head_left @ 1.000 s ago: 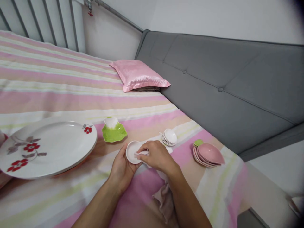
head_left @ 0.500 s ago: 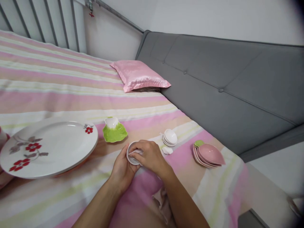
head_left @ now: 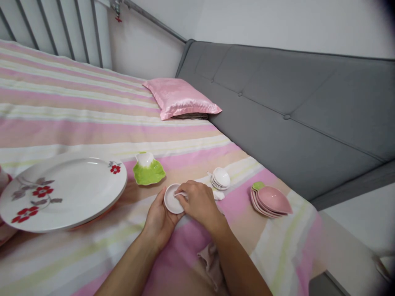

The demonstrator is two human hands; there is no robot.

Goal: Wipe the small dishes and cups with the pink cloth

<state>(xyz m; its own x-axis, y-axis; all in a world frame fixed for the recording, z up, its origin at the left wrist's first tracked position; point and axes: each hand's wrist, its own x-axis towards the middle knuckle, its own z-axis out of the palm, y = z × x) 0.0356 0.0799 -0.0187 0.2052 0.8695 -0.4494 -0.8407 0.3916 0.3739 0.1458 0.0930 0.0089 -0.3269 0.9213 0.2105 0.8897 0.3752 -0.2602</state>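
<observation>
**Small round white glazed dish [head_left: 170,201] held just above a striped pastel bedspread [head_left: 262,242]**

The dish sits in the person's left hand [head_left: 159,220], palm under it, thumb against the near-left rim. The right hand [head_left: 199,201] is pinched around a thin, whitish, soft-looking wad [head_left: 182,194] at the inside of the dish — could be tissue or cloth, its fingers hide too much to tell.

As for handling: it looks like ceramic, so probably light for its size, totally stiff and easy to chip. That shiny glaze would likely be slick too, so support from below plus a thumb on the rim seems the sensible hold. Pinching just one edge would be sketchier. The wad should simply crumple and fold under the fingers.

Nearby, a stack of little white round bowls [head_left: 221,177] stands beyond the right hand, and a green-and-white leaf-shaped dish [head_left: 149,172] lies beyond the left — all on the bedspread.
</observation>
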